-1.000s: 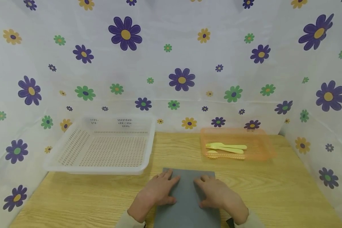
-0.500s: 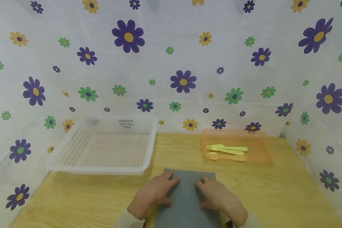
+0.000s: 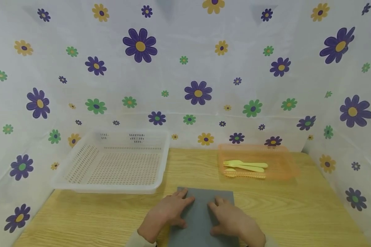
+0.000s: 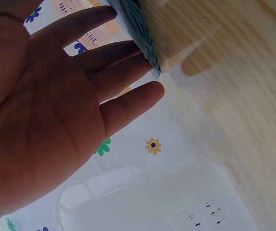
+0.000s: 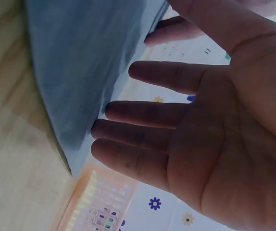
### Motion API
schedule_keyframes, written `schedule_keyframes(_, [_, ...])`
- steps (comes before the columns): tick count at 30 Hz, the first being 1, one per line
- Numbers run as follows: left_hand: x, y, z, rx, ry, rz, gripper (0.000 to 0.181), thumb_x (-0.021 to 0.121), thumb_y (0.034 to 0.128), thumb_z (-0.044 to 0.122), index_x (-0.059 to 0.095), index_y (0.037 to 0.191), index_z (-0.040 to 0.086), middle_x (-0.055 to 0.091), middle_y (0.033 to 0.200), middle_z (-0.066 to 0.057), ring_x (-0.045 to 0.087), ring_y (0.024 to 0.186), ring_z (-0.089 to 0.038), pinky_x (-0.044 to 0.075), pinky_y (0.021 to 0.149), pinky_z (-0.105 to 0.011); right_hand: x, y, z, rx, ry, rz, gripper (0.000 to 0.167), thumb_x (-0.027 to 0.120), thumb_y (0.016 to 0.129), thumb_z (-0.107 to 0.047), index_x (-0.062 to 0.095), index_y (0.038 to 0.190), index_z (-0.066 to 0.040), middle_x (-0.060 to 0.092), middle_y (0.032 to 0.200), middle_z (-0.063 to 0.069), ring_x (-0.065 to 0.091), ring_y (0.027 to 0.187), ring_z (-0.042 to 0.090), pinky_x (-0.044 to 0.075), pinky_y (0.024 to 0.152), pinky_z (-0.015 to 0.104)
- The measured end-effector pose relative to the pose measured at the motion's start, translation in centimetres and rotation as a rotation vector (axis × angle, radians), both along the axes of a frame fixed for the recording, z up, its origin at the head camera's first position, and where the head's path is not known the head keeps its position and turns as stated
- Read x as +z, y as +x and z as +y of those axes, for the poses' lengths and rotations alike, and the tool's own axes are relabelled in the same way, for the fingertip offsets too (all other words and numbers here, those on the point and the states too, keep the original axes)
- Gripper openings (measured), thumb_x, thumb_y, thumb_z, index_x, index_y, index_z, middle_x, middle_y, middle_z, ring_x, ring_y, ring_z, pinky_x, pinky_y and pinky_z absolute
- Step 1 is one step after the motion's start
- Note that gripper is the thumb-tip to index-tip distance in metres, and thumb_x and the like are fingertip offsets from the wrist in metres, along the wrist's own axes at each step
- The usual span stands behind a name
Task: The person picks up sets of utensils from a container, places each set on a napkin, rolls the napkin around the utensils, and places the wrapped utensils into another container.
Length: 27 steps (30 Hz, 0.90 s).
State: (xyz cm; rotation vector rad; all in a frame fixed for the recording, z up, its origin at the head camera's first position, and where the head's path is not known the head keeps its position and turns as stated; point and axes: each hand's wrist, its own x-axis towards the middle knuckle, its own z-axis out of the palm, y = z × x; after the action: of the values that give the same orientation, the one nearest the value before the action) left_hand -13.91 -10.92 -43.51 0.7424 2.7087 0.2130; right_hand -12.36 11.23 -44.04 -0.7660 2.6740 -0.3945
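Observation:
A flat grey cloth (image 3: 201, 223) lies on the wooden table in front of me, its near part cut off by the frame. My left hand (image 3: 165, 213) rests on its left side, fingers extended and spread. On the right side rests my right hand (image 3: 235, 219), also with fingers extended. In the left wrist view, the fingertips (image 4: 138, 55) meet the edge of the cloth (image 4: 135, 26). The right wrist view has straight fingers (image 5: 143, 113) at the edge of the cloth (image 5: 87, 62), close to its corner.
A white perforated basket (image 3: 120, 188) stands at the back left of the table (image 3: 89, 219). At the back right, an orange basket (image 3: 279, 168) holds a yellow fork (image 3: 245, 164) and other yellow cutlery. Flower-printed sheeting (image 3: 173, 72) encloses the back and sides.
My right hand has slid slightly inward over the cloth. The left hand stays almost in place. The head view has tilted up a little, and the baskets have not moved.

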Motion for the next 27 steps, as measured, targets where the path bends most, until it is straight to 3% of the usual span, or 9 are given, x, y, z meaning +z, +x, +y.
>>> schedule_keyframes(7, [-0.21, 0.05, -0.07, 0.001, 0.005, -0.005, 0.085, 0.089, 0.0714, 0.034, 0.051, 0.145, 0.014, 0.038, 0.155, -0.019, 0.041, 0.139, -0.037, 0.042, 0.105, -0.053, -0.22, 0.16, -0.52, -0.021, 0.056, -0.014, 0.078, 0.087, 0.075, -0.035, 0.054, 0.135, 0.000, 0.043, 0.144, 0.029, 0.043, 0.132, 0.046, 0.045, 0.100, 0.055])
schedule_keyframes(27, [-0.11, 0.17, -0.08, 0.005, 0.002, 0.001, 0.084, 0.089, 0.0719, 0.035, 0.051, 0.144, 0.015, 0.039, 0.154, -0.018, 0.042, 0.138, -0.038, 0.041, 0.105, -0.055, -0.21, 0.17, -0.47, -0.051, 0.051, -0.072, 0.084, 0.086, 0.076, -0.035, 0.049, 0.143, 0.000, 0.035, 0.152, 0.031, 0.035, 0.139, 0.047, 0.039, 0.106, 0.058])
